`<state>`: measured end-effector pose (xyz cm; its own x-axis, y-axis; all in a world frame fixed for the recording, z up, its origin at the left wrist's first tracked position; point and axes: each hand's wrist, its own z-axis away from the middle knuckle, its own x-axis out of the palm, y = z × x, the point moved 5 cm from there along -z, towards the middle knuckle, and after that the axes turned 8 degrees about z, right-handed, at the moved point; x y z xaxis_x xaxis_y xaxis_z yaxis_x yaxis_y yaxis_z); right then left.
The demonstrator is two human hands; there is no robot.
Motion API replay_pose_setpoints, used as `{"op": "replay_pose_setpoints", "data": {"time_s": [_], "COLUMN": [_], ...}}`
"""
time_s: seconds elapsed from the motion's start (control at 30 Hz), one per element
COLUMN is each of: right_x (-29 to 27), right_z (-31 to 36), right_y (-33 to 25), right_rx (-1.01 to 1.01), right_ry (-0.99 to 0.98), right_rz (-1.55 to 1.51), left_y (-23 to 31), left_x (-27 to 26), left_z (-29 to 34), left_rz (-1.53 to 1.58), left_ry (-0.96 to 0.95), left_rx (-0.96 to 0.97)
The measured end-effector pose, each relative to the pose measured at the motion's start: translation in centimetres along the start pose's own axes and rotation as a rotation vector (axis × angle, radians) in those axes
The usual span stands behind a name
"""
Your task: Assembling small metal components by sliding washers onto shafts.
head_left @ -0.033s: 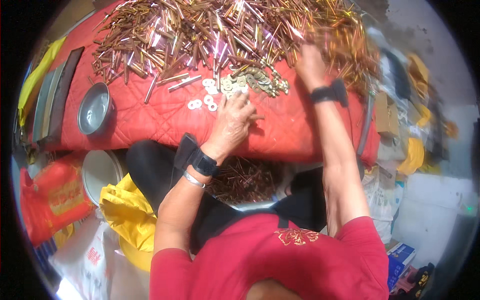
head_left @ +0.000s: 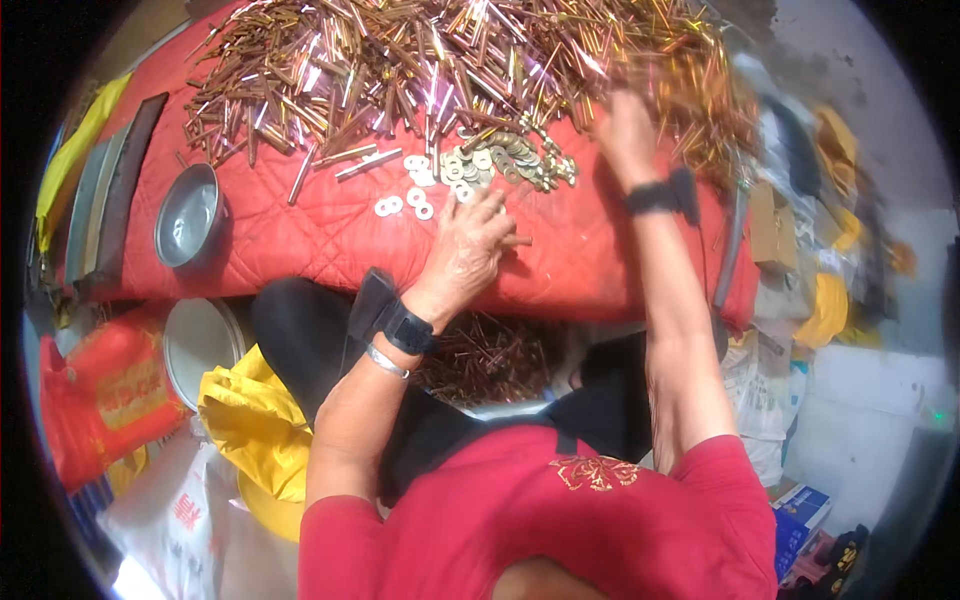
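My left hand [head_left: 470,245] rests at the near edge of a pile of flat, light metal washers [head_left: 510,160], its fingers bent forward beside them and its thumb apart to the right. I see nothing gripped in it. My right hand [head_left: 627,130] reaches to the near right edge of a big heap of copper-coloured metal rods [head_left: 440,60]. Its fingertips are smeared by motion, so whether they hold a rod is hidden. Several loose washers [head_left: 395,205] lie left of my left hand. Both wrists wear black bands.
A red quilted cover [head_left: 330,225] lies under everything. A grey metal bowl [head_left: 188,218] sits at its left, near dark strips [head_left: 125,190]. Below the edge, between my legs, is a container of more rods [head_left: 490,360]. A cardboard box [head_left: 772,228] stands at the right.
My right hand has shifted slightly right and down at the edge of the rod heap. My left hand has hardly moved beside the washers.
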<state>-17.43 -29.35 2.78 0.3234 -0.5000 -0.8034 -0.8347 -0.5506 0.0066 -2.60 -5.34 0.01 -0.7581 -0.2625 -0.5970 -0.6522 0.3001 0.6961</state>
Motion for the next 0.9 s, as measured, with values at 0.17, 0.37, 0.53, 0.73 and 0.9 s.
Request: {"op": "replay_pose_setpoints", "data": {"time_s": [0.17, 0.37, 0.53, 0.73, 0.9], "right_x": [-6.7, -8.8, -10.0, -11.5, -10.9], "right_z": [5.2, 11.3, 11.7, 12.0, 12.8], "right_y": [-3.1, -4.7, -4.8, -9.9, -11.4], "right_rx": [0.325, 0.388, 0.057, -0.078, -0.267], "right_ry": [-0.138, -0.442, -0.439, -0.515, -0.431], "right_rz": [-0.838, -0.839, -0.395, -0.585, -0.374], "left_y": [0.3, -1.9, -3.8, -4.0, -3.2], "left_x": [1.1, -1.0, -2.7, -2.5, -2.4], "left_z": [1.3, 0.1, 1.1, 1.3, 0.9], "left_rz": [0.236, 1.164, 1.394, 1.447, 1.383], "left_ry": [-0.183, 0.294, 0.401, 0.421, 0.421], "left_rx": [0.058, -0.544, -0.783, -0.687, -0.627]}}
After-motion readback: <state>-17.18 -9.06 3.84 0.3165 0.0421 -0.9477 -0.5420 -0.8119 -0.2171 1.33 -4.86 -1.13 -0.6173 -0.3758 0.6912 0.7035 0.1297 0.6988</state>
